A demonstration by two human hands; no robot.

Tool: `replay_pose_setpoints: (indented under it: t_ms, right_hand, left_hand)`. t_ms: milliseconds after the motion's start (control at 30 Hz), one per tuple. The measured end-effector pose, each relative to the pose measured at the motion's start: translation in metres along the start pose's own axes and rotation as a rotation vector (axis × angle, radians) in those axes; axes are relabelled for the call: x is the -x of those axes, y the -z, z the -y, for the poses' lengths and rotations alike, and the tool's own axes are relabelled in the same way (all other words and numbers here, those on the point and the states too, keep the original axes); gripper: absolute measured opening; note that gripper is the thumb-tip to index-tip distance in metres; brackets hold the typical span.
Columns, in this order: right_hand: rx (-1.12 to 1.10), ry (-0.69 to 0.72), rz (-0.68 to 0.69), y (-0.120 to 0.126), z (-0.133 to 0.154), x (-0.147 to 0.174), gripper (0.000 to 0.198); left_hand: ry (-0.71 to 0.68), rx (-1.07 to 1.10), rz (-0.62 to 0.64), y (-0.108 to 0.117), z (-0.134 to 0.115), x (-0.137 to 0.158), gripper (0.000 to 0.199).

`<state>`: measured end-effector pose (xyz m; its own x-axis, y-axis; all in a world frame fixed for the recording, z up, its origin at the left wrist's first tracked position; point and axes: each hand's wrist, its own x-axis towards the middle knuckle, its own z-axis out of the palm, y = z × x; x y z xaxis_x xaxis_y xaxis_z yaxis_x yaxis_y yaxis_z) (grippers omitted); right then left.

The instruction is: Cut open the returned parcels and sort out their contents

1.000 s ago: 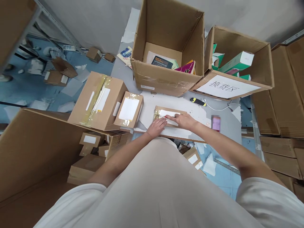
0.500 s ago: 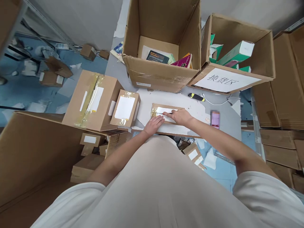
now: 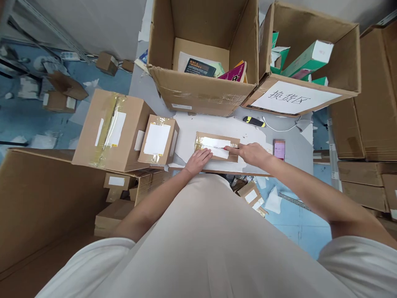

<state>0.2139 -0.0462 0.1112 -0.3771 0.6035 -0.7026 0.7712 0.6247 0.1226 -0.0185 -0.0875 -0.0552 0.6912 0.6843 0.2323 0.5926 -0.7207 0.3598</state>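
A flat cardboard box (image 3: pixel 218 158) lies on the table before me, with clear tape at its left end and a white label (image 3: pixel 217 142) on top. A long slit runs across the label. My left hand (image 3: pixel 199 160) rests with fingers laid flat on the box's near left corner. My right hand (image 3: pixel 252 153) is closed around a small cutter (image 3: pixel 228 148), its index finger stretched along it; a bit of red shows at the front and most of it is hidden. The cutter's tip is at the right part of the label.
Two taped parcels (image 3: pixel 157 139) (image 3: pixel 105 130) stand left. Behind are a large carton (image 3: pixel 201 93) with books and a carton (image 3: pixel 281 97) with green-white boxes. A yellow-black utility knife (image 3: pixel 254 121), a cable (image 3: pixel 283 129) and a phone (image 3: pixel 279 150) lie right.
My right hand has drawn the cutter to the right along the box, and a longer slit now shows in the label. My left hand stays on the box. The view has shifted slightly.
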Motion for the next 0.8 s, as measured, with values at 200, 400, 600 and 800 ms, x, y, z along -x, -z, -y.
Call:
replay_pose_setpoints:
  t_ms: [200,400,600,800]
  right_hand:
    - [-0.026,-0.013,0.005,-0.006,-0.003,0.008,0.068]
    - [-0.014,-0.076,0.053,-0.04,-0.034,0.034,0.074]
    - [-0.046,-0.125,-0.015,-0.065,-0.05,0.061,0.083]
    - [-0.335,-0.275,-0.16,-0.112,-0.065,0.107,0.066]
  left_hand:
    - [0.04,0.074,0.039,0.002,0.0,0.0,0.047]
    - [0.017,0.013,0.01,0.001,0.001,0.001,0.044]
    - [0.03,0.034,0.001,0.001,0.001,0.001,0.045]
    - [0.076,0.012,0.018,0.006,-0.006,-0.004,0.043]
